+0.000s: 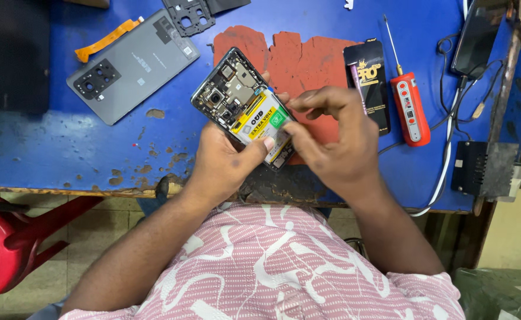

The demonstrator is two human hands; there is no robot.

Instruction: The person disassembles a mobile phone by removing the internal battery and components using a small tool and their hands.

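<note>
Blue, chipped worktop seen under opened phone, held tilted above front edge by left hand, thumb pressed on yellow-white battery. Right hand pinched at battery's corner. Grey back cover, red screwdriver laid apart.

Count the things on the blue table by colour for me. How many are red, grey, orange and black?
Red: 2, the screwdriver and the worn mat.
Grey: 1, the phone back cover.
Orange: 1, the flat strip.
Black: 2, the packet and the box.
Total: 6.
</note>
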